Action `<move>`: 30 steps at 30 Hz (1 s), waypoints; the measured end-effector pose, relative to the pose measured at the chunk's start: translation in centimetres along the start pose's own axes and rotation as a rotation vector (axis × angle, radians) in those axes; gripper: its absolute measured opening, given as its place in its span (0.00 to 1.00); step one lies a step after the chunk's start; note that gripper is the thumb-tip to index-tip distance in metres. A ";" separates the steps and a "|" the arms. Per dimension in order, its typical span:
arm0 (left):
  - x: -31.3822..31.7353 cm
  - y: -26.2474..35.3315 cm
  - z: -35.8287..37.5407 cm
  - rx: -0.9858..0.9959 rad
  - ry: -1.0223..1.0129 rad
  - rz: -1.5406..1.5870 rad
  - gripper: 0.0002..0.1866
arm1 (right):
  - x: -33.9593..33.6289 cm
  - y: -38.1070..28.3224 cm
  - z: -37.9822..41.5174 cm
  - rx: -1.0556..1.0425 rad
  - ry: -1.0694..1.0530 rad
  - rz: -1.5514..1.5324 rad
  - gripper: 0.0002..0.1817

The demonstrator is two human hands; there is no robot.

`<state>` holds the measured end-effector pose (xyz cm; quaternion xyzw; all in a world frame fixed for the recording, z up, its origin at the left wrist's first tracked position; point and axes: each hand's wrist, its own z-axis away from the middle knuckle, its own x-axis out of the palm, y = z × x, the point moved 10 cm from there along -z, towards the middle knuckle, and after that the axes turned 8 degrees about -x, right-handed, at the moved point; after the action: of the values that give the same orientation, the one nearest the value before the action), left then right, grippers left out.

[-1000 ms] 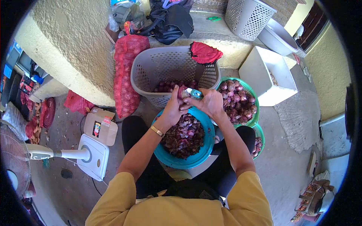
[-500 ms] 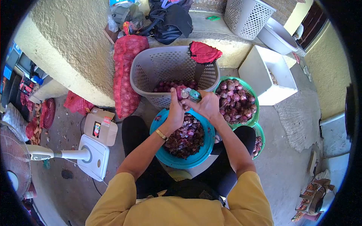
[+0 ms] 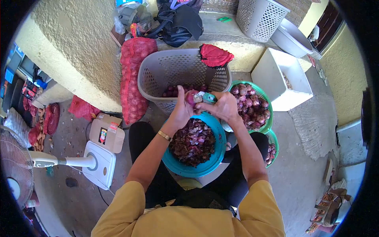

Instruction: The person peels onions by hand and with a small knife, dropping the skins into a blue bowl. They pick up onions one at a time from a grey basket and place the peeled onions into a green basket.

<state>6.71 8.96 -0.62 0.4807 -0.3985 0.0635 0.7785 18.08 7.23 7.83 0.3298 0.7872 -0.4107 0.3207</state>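
A red onion [image 3: 191, 97] is held by my left hand [image 3: 180, 110], whose thumb points up. My right hand [image 3: 226, 106] grips a small tool wrapped in teal and white [image 3: 207, 97] against the onion; its working end is hidden. Both hands are above the near rim of a grey perforated basket [image 3: 144, 81], which has red onions [image 3: 170, 93] at its bottom. Below them, a blue basin [image 3: 177, 170] holds a heap of dark onion skins [image 3: 192, 148]. Right of my right hand, a green basket [image 3: 270, 118] is filled with unpeeled onions [image 3: 252, 104].
A red mesh sack of onions [image 3: 132, 79] leans left of the grey basket, and a red cloth [image 3: 215, 55] hangs on its rim. At right stands a white box [image 3: 268, 85]. A fan [image 3: 67, 161] and cardboard box [image 3: 104, 132] are on the left. Another green basket [image 3: 276, 146] sits lower right.
Both hands have shifted slightly up and right with the onion and the tool. My right hand has turned a little around the onion. The whole view has also moved slightly.
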 end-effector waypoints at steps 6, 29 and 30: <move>-1.7 -1.1 -0.8 -0.031 0.135 -0.075 0.34 | 0.5 -0.4 0.4 0.000 -0.005 0.092 0.31; -2.3 -0.2 -1.0 -0.063 0.068 -0.001 0.30 | 3.8 3.5 2.8 0.327 -0.179 -0.504 0.26; -2.4 0.0 -0.9 -0.062 0.069 0.001 0.30 | 4.1 4.6 3.5 0.458 -0.161 -0.678 0.26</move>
<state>5.59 10.32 -2.42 0.4536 -0.3732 0.0680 0.8064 20.09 7.33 1.07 0.0817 0.7118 -0.6821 0.1460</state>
